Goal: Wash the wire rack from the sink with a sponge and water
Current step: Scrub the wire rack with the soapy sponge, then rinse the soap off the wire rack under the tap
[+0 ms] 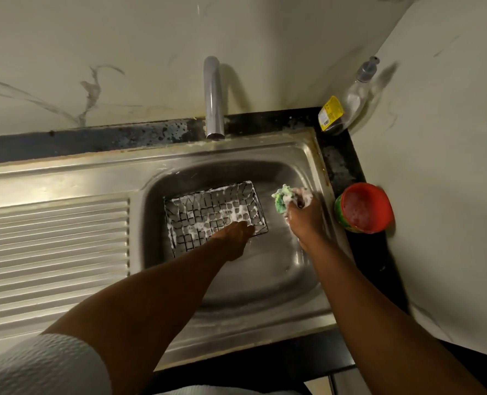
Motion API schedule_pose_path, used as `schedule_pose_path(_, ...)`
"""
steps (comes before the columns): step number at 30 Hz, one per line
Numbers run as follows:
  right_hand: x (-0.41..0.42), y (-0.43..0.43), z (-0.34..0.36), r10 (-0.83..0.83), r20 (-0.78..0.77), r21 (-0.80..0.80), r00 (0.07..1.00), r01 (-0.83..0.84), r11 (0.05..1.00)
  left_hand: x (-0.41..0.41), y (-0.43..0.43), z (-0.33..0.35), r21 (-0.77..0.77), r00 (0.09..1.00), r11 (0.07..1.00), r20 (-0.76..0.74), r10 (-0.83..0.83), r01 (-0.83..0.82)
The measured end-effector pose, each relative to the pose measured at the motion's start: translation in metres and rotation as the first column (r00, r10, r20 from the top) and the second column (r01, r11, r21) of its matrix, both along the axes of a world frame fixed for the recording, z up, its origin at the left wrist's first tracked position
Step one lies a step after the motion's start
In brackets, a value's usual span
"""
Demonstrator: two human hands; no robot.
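Observation:
A black wire rack (208, 212), covered in white foam, lies in the steel sink basin (253, 280). My left hand (235, 238) holds the rack at its near right edge, with the fingers hidden under the foam and wire. To the right of the rack, my right hand (303, 215) grips a green sponge (283, 199) full of suds, held above the basin and apart from the rack. The chrome tap (214, 98) stands behind the basin, and no water runs from it.
A ribbed steel draining board (54, 252) lies left of the basin. On the dark ledge at the right stand a red-lidded tub (363, 208) and, in the back corner, a clear pump bottle (350, 101) with a yellow label. Walls close in behind and at the right.

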State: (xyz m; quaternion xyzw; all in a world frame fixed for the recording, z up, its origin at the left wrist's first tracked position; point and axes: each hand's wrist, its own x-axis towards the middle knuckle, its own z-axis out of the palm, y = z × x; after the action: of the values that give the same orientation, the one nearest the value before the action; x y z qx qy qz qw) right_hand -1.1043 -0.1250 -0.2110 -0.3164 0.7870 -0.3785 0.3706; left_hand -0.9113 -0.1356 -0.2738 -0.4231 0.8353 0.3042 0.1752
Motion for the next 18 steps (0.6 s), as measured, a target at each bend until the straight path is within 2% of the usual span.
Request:
schedule_pose_path(5, -0.006, 0.010, 0.015, -0.005, 0.007, -0.049, 1.000, 0.005, 0.999, -0.008, -0.007, 0.021, -0.047, 0.998, 0.998, -0.030, 0.052, -0.053)
schedule_pose_path(8, -0.010, 0.019, 0.027, -0.001, -0.009, -0.105, 1.000, 0.000, 0.994, -0.019, -0.017, 0.041, -0.100, 0.988, 0.988, -0.108, 0.110, -0.121)
schedule_pose_path(13, -0.027, 0.039, 0.061, -0.014, -0.152, -0.208, 0.988, -0.019, 0.978, -0.046, -0.028, 0.073, -0.158, 0.958, 0.974, -0.262, 0.114, -0.159)
schedule_pose_path(15, -0.039, 0.048, 0.076, -0.048, -0.303, -0.278, 0.952, -0.040, 0.960, -0.058, -0.027, 0.084, -0.175, 0.954, 0.974, -0.288, 0.089, -0.143)
schedule_pose_path(18, -0.064, 0.062, 0.089, -0.134, -0.586, -0.388, 0.799, -0.132, 0.912, -0.078, -0.024, 0.096, -0.218, 0.942, 0.969, -0.334, 0.041, -0.119)
